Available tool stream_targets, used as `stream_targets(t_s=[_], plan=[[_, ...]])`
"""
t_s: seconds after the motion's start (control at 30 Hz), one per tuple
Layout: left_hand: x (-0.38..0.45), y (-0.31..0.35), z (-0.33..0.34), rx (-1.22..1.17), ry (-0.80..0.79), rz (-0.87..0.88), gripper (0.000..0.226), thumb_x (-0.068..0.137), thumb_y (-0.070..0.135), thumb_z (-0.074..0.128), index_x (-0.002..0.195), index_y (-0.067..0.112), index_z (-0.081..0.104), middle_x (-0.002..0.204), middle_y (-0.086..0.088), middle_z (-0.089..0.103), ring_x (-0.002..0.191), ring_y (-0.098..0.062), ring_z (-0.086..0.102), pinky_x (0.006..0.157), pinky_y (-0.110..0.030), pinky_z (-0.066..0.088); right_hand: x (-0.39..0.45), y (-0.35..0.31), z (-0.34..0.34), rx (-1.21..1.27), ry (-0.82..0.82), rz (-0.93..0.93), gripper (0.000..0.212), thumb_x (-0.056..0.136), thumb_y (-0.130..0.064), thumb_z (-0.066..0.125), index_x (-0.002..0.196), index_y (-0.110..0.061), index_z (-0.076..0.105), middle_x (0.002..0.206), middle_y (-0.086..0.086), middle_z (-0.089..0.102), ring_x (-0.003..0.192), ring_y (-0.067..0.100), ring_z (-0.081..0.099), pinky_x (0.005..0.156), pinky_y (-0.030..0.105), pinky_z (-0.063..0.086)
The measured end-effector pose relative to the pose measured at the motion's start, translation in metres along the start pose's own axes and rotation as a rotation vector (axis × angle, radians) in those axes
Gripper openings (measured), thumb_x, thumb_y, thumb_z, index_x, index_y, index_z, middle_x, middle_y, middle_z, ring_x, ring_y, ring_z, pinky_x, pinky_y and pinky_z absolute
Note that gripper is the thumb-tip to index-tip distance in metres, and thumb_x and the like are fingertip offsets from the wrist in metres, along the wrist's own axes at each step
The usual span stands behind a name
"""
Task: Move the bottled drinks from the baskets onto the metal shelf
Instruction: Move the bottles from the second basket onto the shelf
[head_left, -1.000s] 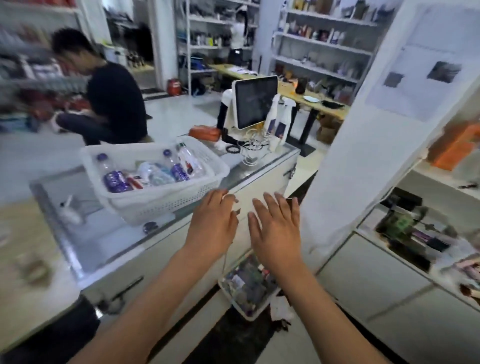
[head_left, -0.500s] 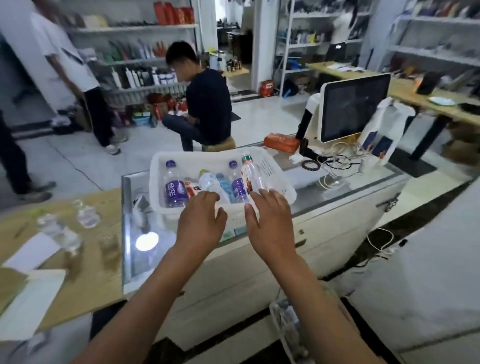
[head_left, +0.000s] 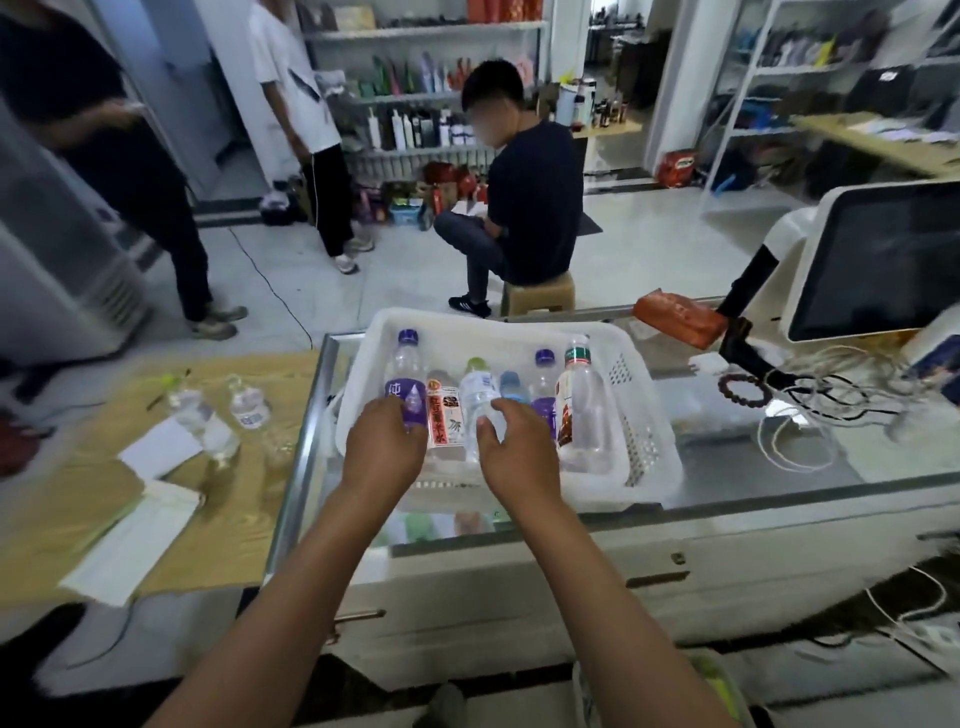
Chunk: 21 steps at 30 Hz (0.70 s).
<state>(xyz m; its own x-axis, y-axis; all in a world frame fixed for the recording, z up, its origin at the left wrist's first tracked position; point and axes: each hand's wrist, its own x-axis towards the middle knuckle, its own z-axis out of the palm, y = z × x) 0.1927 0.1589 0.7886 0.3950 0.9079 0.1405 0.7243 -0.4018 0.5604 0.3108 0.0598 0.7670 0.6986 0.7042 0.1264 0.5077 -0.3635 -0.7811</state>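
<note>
Both hands (head_left: 382, 449) reach clear plastic bottles (head_left: 480, 400).

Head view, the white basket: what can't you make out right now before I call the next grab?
- Grip: the left hand covers the lower purple-label bottle; the right hand covers the clear bottle. Whether either has closed is unclear.
- Bottom of the white basket: hidden by both hands and the bottles.
- Blue-cap bottle: only its top shows.
- Loose bottles on the wooden table: motion blur.
- Metal shelf to be stocked: cannot be identified.
</note>
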Motion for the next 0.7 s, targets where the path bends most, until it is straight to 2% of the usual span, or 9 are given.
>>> stream_targets(t_s=[0.1, 0.23, 0.37, 0.47, 0.57, 0.7], plan=[[0.024, -0.002, 0.008, 0.097, -0.089, -0.107, 0.014, 0.09, 0.021, 0.053, 0.09, 0.008, 0.057, 0.094, -0.013, 0.062, 0.08, -0.029, 0.054, 0.065, -0.031, 0.037, 0.021, 0.002, 0.014, -0.016, -0.025, 0.07, 0.034, 0.098, -0.03, 0.055, 0.126, -0.012, 0.061, 0.123, 0.009, 0.063, 0.112, 0.028, 0.057, 0.085, 0.032, 0.042], [0.049, -0.003, 0.022, 0.244, -0.293, -0.225, 0.033, 0.096, 0.035, 0.044, 0.114, 0.014, 0.061, 0.113, -0.013, 0.065, 0.1, -0.031, 0.061, 0.082, -0.034, 0.049, 0.042, 0.009, 0.027, -0.09, -0.078, 0.197, 0.034, 0.096, -0.033, 0.056, 0.123, -0.012, 0.059, 0.118, 0.009, 0.064, 0.104, 0.027, 0.062, 0.077, 0.032, 0.045], [0.062, -0.003, 0.033, 0.332, -0.311, -0.353, 0.029, 0.094, 0.027, 0.05, 0.115, 0.012, 0.063, 0.115, -0.009, 0.065, 0.103, -0.027, 0.062, 0.082, -0.033, 0.049, 0.062, 0.015, 0.036, -0.069, -0.123, 0.295, 0.029, 0.092, -0.032, 0.059, 0.113, -0.013, 0.059, 0.111, 0.006, 0.067, 0.088, 0.022, 0.06, 0.068, 0.031, 0.044], [0.062, 0.002, 0.047, 0.428, -0.322, -0.335, 0.042, 0.096, 0.022, 0.044, 0.134, 0.003, 0.05, 0.131, -0.019, 0.05, 0.116, -0.029, 0.053, 0.092, -0.034, 0.045, 0.076, 0.019, 0.04, -0.047, -0.173, 0.379, 0.036, 0.09, -0.038, 0.063, 0.113, -0.011, 0.061, 0.109, 0.009, 0.068, 0.092, 0.028, 0.064, 0.066, 0.029, 0.04], [0.062, 0.003, 0.053, 0.358, -0.294, -0.429, 0.053, 0.103, 0.028, 0.034, 0.143, -0.006, 0.03, 0.139, -0.023, 0.036, 0.126, -0.034, 0.043, 0.102, -0.039, 0.038, 0.084, 0.023, 0.042, -0.001, -0.204, 0.47, 0.045, 0.085, -0.044, 0.069, 0.116, -0.01, 0.063, 0.103, 0.008, 0.067, 0.088, 0.028, 0.064, 0.066, 0.028, 0.041], [0.069, 0.0, 0.055, 0.185, -0.294, -0.463, 0.065, 0.092, 0.028, 0.058, 0.139, -0.002, 0.025, 0.14, -0.023, 0.033, 0.124, -0.035, 0.045, 0.102, -0.04, 0.039, 0.091, 0.027, 0.045, 0.017, -0.207, 0.5, 0.049, 0.077, -0.048, 0.078, 0.108, -0.013, 0.064, 0.091, 0.002, 0.065, 0.076, 0.021, 0.064, 0.06, 0.028, 0.045]])
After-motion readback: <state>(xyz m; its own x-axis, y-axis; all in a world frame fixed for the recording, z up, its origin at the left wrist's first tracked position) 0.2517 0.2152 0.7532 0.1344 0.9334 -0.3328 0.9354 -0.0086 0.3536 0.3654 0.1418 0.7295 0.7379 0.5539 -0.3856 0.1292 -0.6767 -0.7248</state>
